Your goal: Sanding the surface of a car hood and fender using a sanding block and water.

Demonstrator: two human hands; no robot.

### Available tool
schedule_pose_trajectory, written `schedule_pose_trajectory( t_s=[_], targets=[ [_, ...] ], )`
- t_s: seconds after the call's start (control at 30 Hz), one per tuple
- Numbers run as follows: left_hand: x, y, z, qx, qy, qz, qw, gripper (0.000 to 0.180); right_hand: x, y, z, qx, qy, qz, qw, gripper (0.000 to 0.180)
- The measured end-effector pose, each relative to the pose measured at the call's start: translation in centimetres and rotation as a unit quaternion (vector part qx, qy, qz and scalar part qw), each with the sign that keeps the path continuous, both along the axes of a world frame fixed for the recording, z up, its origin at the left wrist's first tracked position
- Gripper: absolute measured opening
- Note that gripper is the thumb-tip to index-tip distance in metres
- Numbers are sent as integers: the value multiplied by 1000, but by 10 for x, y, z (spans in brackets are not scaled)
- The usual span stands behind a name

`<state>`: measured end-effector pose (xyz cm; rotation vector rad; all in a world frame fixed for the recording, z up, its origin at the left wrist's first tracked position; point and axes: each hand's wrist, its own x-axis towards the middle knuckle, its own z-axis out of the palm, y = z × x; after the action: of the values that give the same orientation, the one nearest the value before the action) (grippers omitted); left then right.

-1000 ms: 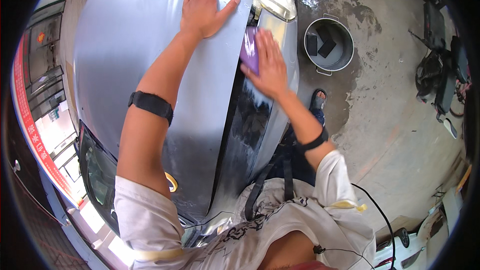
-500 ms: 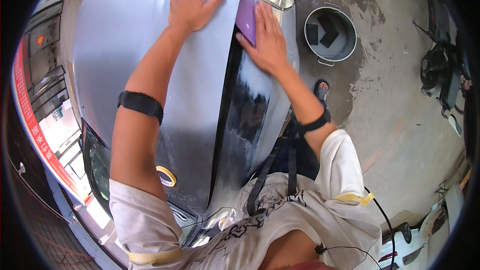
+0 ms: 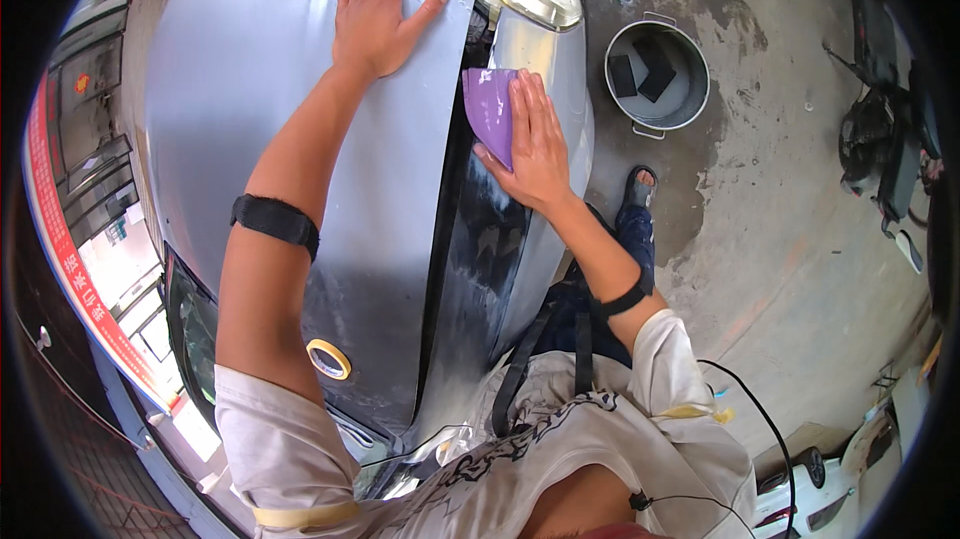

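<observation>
Left hand [image 3: 377, 14] spread flat, fingers open, on the grey car hood [image 3: 260, 129]; right hand [image 3: 535, 144] presses a purple sanding sheet [image 3: 490, 109] flat against the hood's right edge.

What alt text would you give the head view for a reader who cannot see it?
A person leans over a silver car hood, left hand flat on it, right hand pressing a purple sanding sheet onto the fender. A roll of masking tape lies on the hood; a metal bucket with dark blocks stands on the wet concrete floor.
</observation>
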<state>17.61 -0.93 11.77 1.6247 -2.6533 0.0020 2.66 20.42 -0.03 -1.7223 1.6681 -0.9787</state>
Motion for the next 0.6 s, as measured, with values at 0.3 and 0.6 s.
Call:
schedule_pose_trajectory(
  t_s=[0.3,0.6],
  targets=[
    [3,1,5,11,1,9,1000,87,2,17,0,-11,-4,-11,1000,96],
    [2,0,-1,-1,-4,-4,1000,87,-37,-40,-15,-61,13,19,998,88]
  ],
)
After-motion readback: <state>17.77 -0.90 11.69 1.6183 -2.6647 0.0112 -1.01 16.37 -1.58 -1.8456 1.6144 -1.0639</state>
